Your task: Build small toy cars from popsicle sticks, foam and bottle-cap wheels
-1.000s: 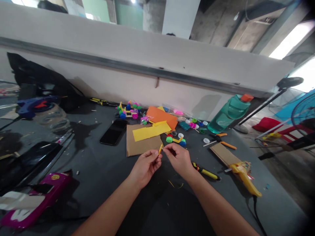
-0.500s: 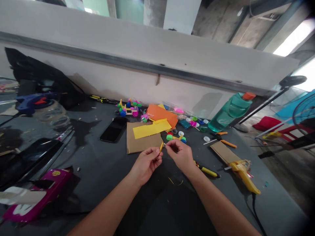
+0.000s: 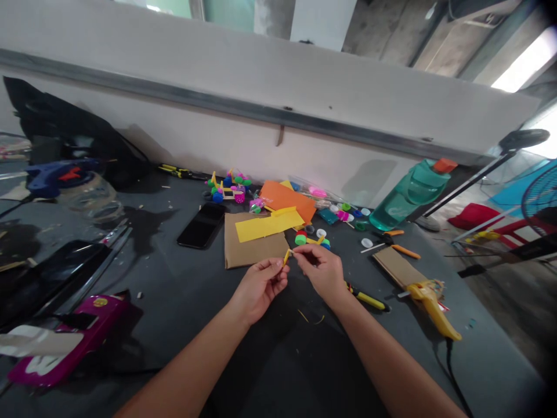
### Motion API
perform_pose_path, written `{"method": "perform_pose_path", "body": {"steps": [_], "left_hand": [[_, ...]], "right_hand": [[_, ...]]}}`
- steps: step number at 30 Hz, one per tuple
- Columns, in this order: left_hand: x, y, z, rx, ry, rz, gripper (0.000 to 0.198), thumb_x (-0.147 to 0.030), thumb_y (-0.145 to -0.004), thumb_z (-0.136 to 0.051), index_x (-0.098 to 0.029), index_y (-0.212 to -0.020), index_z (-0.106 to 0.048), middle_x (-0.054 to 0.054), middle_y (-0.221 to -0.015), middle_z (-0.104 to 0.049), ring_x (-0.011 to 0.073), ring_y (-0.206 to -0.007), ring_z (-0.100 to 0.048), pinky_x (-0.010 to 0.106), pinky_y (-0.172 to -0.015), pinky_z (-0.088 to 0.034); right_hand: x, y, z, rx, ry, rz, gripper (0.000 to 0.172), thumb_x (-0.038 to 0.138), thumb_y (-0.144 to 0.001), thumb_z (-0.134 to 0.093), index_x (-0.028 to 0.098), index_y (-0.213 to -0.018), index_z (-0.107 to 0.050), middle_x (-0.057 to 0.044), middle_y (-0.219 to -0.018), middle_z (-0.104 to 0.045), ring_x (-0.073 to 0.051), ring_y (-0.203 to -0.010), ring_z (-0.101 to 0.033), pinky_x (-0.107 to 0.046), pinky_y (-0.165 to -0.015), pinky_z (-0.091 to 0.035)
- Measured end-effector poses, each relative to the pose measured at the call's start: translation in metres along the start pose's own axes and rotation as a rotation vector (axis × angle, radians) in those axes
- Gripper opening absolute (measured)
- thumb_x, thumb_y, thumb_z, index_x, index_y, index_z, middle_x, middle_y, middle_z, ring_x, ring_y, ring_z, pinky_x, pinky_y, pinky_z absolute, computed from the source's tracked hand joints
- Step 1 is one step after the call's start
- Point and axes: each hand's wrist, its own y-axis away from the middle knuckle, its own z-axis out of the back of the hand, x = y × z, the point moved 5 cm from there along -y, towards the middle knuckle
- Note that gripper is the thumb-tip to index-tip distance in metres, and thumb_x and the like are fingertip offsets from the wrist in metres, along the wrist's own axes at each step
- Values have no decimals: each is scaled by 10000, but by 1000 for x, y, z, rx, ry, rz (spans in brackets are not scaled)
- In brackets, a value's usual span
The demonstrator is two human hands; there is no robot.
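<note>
From my seat, the left hand (image 3: pixel 261 284) has thumb and forefinger pinched on a short yellow stick (image 3: pixel 286 256), which is tilted and held just above the table (image 3: pixel 195 302), over the near edge of a flat brown cardboard sheet (image 3: pixel 250 252). The right hand (image 3: pixel 324 270) meets it from the other side with its fingertips closed at the stick's upper end. I cannot tell whether they grip the stick itself or something tiny against it. The best open room is the dark, matte tabletop beneath my forearms, with only a few thin yellow scraps (image 3: pixel 311 318) on it. Ahead it is crowded: a creased yellow paper (image 3: pixel 267 225) lies on the cardboard, with orange paper (image 3: pixel 285 197) behind it and round plastic bottle caps (image 3: pixel 311 238) just past the fingers. A glossy black phone (image 3: pixel 202 225) lies to the left of the cardboard. To the right, a yellow-handled tool (image 3: pixel 368 299) lies near the right wrist, and beyond it are a cardboard strip (image 3: pixel 398 267) and a yellow glue gun (image 3: pixel 430 305). The far edge is closed off by a pale wall (image 3: pixel 261 157), with a translucent teal bottle (image 3: pixel 407 194) leaning against it.
</note>
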Motion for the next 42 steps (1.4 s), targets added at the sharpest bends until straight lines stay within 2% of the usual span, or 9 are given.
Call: {"method": "perform_pose_path", "body": {"steps": [4,8,13,20,26,31,37,42], "left_hand": [[0,0,0,-12,0,-2,50,-95,-783,-595,-90,-740,-620,29,-660,-617,48,-503,-557,147,-517,-522],[-1,1,-1,-17,-9,-10,47,-95,-777,-600,-88,-735,-619,28,-649,-615,48,-497,-553,146,-514,-520],[-2,-1,1,-30,-5,-31,70,-78,-777,-591,-85,-713,-618,30,-633,-616,49,-500,-557,142,-518,-519],[-1,-2,2,-22,8,-47,73,-85,-774,-599,-85,-702,-614,25,-622,-611,45,-491,-550,142,-514,-518],[-2,-1,3,-23,25,-57,52,-73,-764,-606,-83,-715,-619,33,-633,-622,46,-507,-553,141,-528,-519],[-3,-2,3,-32,28,-53,51,-81,-757,-619,-86,-706,-616,29,-619,-619,46,-494,-547,141,-514,-515],[-2,-2,3,-7,38,-60,37,-75,-748,-630,-82,-713,-619,32,-642,-624,48,-525,-559,140,-541,-519],[-2,-2,3,-18,27,-54,37,-88,-741,-645,-84,-712,-621,31,-640,-622,44,-510,-549,139,-532,-517]], "right_hand": [[2,-1,2,-30,45,24,81,229,-777,-575,194,-774,-648,1,-680,-656,-115,-556,-576,-220,-527,-463],[8,0,3,-38,142,119,78,205,-782,-560,194,-765,-636,-3,-693,-648,-117,-584,-573,-221,-555,-460],[16,3,1,15,279,261,102,195,-812,-522,194,-784,-620,-14,-703,-628,-131,-645,-571,-244,-625,-454],[15,4,0,4,276,269,101,193,-826,-511,201,-801,-608,-11,-716,-628,-126,-638,-571,-238,-614,-451],[20,8,-5,54,322,383,111,160,-831,-492,198,-811,-595,-24,-731,-632,-141,-703,-582,-253,-668,-457],[17,7,-3,-2,327,334,88,161,-828,-510,192,-809,-590,-17,-722,-621,-127,-661,-571,-237,-631,-449],[20,10,-7,64,351,419,117,141,-827,-483,200,-819,-584,-34,-752,-636,-155,-731,-588,-270,-694,-458],[19,8,-4,22,383,368,123,150,-833,-478,201,-818,-588,-34,-739,-630,-151,-707,-584,-269,-672,-461]]}}
